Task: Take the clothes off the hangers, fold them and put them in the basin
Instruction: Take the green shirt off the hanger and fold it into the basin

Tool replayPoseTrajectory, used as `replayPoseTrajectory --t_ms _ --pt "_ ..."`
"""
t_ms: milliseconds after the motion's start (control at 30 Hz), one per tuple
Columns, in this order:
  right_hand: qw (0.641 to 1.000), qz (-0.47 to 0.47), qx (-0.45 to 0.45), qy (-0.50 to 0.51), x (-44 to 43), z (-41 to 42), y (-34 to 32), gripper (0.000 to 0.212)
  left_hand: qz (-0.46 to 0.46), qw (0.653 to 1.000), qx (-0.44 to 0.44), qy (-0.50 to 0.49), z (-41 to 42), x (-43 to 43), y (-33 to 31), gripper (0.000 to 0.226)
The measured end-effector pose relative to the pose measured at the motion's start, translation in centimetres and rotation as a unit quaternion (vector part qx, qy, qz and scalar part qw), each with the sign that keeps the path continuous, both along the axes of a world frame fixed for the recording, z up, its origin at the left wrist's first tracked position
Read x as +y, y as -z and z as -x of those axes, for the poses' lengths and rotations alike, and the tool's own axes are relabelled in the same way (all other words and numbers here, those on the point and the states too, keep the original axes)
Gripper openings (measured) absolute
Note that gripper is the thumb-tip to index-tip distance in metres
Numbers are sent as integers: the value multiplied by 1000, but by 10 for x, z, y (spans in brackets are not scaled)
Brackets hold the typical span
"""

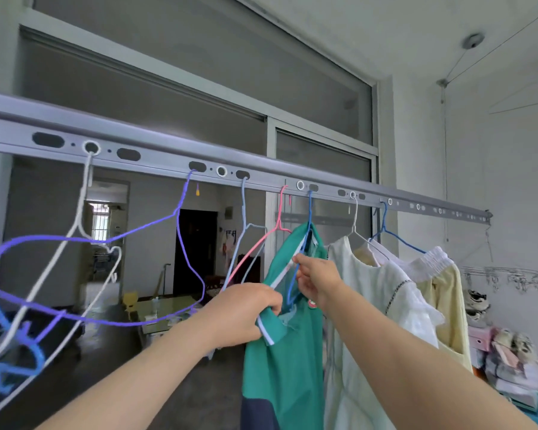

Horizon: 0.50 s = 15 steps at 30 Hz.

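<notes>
While the green shirt (280, 352) hangs mid-way along the rail (168, 153) on its blue hanger (310, 209), my left hand (246, 308) grips its striped edge and my right hand (317, 283) pinches the hanger wire. Looks light, soft, floppy, so best held near the collar, I reckon. Basin's out of sight.

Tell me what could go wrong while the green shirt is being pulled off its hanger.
1. The left hand grips the green shirt while the right hand holds the blue hanger; a hard pull may snag or stretch the collar.
2. The empty pink hanger hangs right beside and could tangle or be knocked off the rail.
</notes>
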State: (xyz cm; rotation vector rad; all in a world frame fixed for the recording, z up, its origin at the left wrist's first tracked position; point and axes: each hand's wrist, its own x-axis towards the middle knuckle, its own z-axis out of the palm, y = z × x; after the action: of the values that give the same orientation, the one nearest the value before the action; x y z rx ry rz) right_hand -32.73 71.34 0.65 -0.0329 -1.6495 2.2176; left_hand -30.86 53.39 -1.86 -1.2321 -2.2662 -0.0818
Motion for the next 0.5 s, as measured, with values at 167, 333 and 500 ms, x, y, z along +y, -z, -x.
replayPoseTrajectory --t_ms 167,333,500 --pt "996 66 40 -46 7 -19 -1 22 -20 1000 -6 -12 11 3 -1 24" --pt "996 -37 46 -62 27 -49 1 26 -30 999 -16 -5 28 31 3 18" --pt "995 -36 78 -50 44 -64 10 28 -77 997 -8 -25 31 68 5 22"
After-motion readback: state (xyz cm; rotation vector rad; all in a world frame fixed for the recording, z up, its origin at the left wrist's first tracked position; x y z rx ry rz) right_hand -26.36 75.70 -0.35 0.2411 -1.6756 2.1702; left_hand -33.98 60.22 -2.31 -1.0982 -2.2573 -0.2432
